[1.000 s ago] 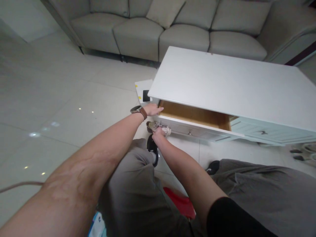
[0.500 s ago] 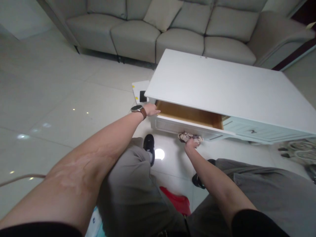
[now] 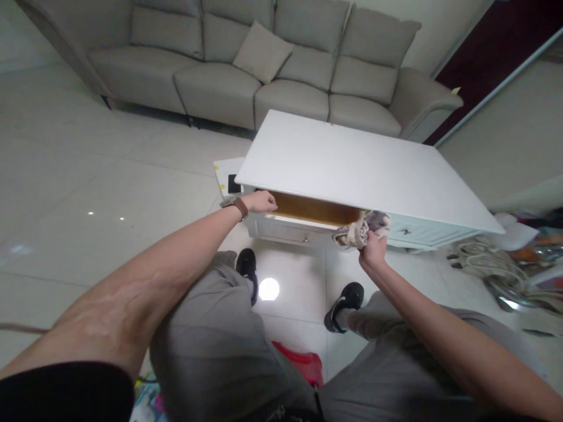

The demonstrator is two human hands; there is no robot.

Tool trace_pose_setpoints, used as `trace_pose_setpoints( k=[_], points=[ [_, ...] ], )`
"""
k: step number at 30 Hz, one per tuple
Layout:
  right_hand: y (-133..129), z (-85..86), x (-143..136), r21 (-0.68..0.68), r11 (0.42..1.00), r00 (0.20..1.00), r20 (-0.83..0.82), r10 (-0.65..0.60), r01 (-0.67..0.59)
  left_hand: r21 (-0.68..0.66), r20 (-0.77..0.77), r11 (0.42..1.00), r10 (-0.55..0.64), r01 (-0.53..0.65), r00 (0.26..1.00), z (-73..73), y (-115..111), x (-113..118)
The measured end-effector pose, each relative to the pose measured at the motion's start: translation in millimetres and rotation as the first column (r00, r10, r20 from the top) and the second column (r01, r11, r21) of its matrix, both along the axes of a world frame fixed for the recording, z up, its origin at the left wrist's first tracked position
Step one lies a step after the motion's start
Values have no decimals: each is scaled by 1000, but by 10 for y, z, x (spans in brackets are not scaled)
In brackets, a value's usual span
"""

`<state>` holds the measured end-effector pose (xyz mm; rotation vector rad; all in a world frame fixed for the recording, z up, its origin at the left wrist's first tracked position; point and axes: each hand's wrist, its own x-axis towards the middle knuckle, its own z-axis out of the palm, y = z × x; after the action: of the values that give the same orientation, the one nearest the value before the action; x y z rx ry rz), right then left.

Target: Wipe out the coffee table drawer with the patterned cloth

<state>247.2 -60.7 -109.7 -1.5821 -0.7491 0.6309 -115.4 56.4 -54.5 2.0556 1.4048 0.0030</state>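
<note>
A white low table (image 3: pixel 343 158) has its left drawer (image 3: pixel 281 230) pulled partly out, with bare wood showing inside. My left hand (image 3: pixel 263 201) is at the drawer's left end, its fingers curled over the edge. Bunched in the closed fingers of my right hand (image 3: pixel 373 249) is a brown and cream patterned cloth (image 3: pixel 358 230), which lies against the drawer's right end. Below the drawer's front rim a small knob (image 3: pixel 307 239) shows.
Behind the table stands a grey sofa (image 3: pixel 211 88). White panels with a black square (image 3: pixel 234 183) lie left of the table. My shoes flank a red item (image 3: pixel 303 363) on the floor. Coiled hoses (image 3: pixel 488 264) and clutter are at the right.
My right hand has moved up and right with the cloth, from the drawer's front to its right end. The drawer opening looks narrower. The camera view has shifted.
</note>
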Motion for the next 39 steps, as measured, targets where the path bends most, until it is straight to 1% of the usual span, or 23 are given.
trace_pose_setpoints(
  k=[1,2,3,4,5,7,8,10,12,14,17,19,20,22,24,26,28,30,33,35,37,38,39],
  points=[
    [-34,176,-62,66,991,990,-80,120,-114,-62,140,998,18,-9,990,57,-36,102],
    [-65,354,-128,94,968,958,-150,246,-234,-150,285,989,50,-7,957,119,-83,203],
    [-93,529,-193,96,936,914,-203,351,-338,-255,418,967,91,20,904,186,-138,300],
    [-114,692,-257,86,899,867,-241,437,-429,-357,532,931,138,73,836,254,-200,386],
    [-127,837,-319,72,866,826,-272,494,-494,-437,622,888,184,143,761,322,-263,459],
    [-121,1057,-438,33,813,764,-324,559,-581,-521,734,812,271,262,622,450,-382,561],
    [-100,1128,-495,10,793,740,-350,574,-609,-536,765,793,311,291,564,503,-432,594],
    [-26,1206,-603,-32,759,701,-411,583,-650,-548,794,787,383,283,472,579,-500,636],
    [75,1220,-690,-51,738,668,-472,576,-673,-566,791,795,450,219,415,605,-528,663],
    [181,1202,-744,-31,726,635,-513,578,-687,-595,767,793,514,127,386,588,-526,687],
    [310,1153,-775,-1,679,590,-495,638,-734,-662,688,750,606,2,399,530,-515,726],
    [379,1104,-786,-10,642,590,-403,699,-767,-679,651,730,644,-70,403,500,-517,755],
    [413,1074,-792,-21,636,606,-331,723,-771,-676,643,729,654,-106,399,492,-519,769],
    [494,1000,-801,-40,655,650,-180,738,-755,-659,636,733,664,-170,394,486,-512,787],
    [593,913,-793,-62,694,696,-108,710,-717,-652,621,725,679,-224,392,483,-482,785],
    [697,824,-757,-91,747,752,-131,646,-658,-663,595,703,703,-255,390,469,-432,767],
    [777,745,-699,-87,794,795,-170,583,-601,-680,569,683,721,-266,396,438,-377,748],
    [816,686,-635,-57,794,787,-200,584,-605,-681,555,681,720,-269,417,402,-334,742],
    [821,646,-556,-61,745,739,-204,642,-664,-639,562,716,684,-281,465,385,-294,732],
    [819,651,-515,-119,757,765,-148,626,-642,-570,569,763,635,-305,523,422,-265,675],
    [821,668,-475,-168,785,802,-73,593,-596,-462,550,819,565,-340,615,486,-218,540],
    [820,677,-453,-188,791,810,-43,585,-582,-395,523,848,523,-353,673,519,-187,440],
    [813,685,-428,-202,784,803,-14,596,-586,-322,476,874,481,-363,736,545,-153,318]
  ],
)
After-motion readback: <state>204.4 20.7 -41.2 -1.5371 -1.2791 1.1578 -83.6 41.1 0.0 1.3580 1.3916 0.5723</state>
